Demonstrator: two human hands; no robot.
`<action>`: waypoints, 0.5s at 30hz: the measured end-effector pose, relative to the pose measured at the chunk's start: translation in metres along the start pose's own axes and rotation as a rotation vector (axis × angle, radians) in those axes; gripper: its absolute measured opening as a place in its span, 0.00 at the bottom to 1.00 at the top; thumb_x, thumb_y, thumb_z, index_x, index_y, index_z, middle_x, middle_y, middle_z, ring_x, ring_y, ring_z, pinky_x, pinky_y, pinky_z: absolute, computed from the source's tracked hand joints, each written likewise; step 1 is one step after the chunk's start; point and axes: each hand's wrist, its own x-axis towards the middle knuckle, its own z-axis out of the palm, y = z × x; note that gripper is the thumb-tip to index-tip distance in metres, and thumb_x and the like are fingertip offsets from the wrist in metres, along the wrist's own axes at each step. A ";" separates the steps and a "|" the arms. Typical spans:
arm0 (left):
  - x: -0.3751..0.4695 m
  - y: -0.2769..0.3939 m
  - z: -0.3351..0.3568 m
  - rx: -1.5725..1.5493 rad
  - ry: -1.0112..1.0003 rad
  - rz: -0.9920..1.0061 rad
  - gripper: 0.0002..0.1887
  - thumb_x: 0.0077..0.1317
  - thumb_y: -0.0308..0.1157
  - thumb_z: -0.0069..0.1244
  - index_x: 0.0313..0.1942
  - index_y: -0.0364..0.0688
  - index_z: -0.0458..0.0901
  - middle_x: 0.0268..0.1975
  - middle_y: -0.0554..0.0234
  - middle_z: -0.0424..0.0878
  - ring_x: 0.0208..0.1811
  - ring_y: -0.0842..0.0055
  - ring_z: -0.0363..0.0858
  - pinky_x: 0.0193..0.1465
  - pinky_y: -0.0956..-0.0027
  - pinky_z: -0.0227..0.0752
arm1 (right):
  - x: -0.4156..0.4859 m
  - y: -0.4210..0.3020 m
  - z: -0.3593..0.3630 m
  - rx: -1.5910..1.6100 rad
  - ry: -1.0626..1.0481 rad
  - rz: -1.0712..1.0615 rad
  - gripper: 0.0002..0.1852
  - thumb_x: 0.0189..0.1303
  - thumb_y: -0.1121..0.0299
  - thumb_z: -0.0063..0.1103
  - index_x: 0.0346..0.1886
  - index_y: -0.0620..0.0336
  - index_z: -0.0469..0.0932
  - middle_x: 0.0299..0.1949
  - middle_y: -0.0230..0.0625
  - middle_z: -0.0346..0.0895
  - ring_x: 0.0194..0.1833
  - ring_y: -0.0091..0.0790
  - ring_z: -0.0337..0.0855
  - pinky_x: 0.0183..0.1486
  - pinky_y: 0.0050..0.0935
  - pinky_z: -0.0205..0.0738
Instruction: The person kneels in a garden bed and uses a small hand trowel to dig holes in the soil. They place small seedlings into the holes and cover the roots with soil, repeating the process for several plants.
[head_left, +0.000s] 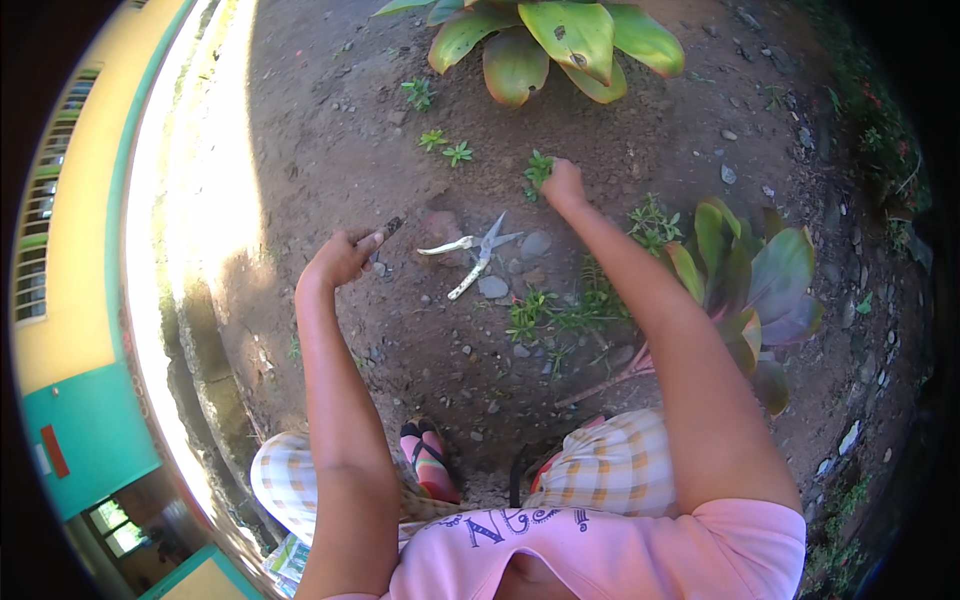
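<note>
My left hand (341, 259) is closed around a short tool, whose dark, soil-caked end (392, 225) points away from me over the bare ground. The rest of that tool is hidden in my fingers. Farther out, my right hand (564, 186) has its fingers around a small leafy green plant (538, 169) at soil level; whether its roots are still in the ground cannot be seen. Between my hands lie pruning shears (486, 244) with pale handles, their blades spread apart, beside grey stones (535, 245).
A broad-leaved plant (517, 64) grows ahead, another (750, 277) to the right. Small seedlings (457, 153) stand left of my right hand. Weedy cuttings (529, 313) and a bare stem (600, 384) lie nearer me. A sunlit concrete edge (199, 330) and a building (82, 225) run along the left.
</note>
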 end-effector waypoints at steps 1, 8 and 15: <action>0.005 -0.015 0.006 -0.013 0.004 -0.012 0.26 0.69 0.53 0.48 0.59 0.46 0.79 0.32 0.59 0.83 0.33 0.75 0.78 0.42 0.62 0.72 | 0.001 0.001 -0.001 -0.007 -0.004 0.021 0.13 0.49 0.65 0.69 0.38 0.58 0.83 0.38 0.50 0.83 0.44 0.54 0.82 0.47 0.44 0.77; 0.050 -0.029 0.057 0.339 0.231 0.005 0.22 0.61 0.32 0.55 0.57 0.45 0.79 0.48 0.50 0.85 0.49 0.59 0.84 0.53 0.60 0.75 | -0.010 0.004 -0.007 -0.007 -0.146 -0.092 0.18 0.52 0.64 0.69 0.47 0.57 0.80 0.43 0.44 0.83 0.46 0.49 0.83 0.47 0.40 0.77; 0.097 0.126 0.135 -0.064 0.384 0.732 0.28 0.58 0.25 0.56 0.61 0.45 0.74 0.50 0.45 0.81 0.52 0.53 0.79 0.56 0.58 0.73 | -0.013 -0.004 -0.002 -0.021 -0.131 -0.087 0.15 0.53 0.69 0.65 0.45 0.56 0.79 0.41 0.49 0.82 0.45 0.56 0.81 0.47 0.46 0.75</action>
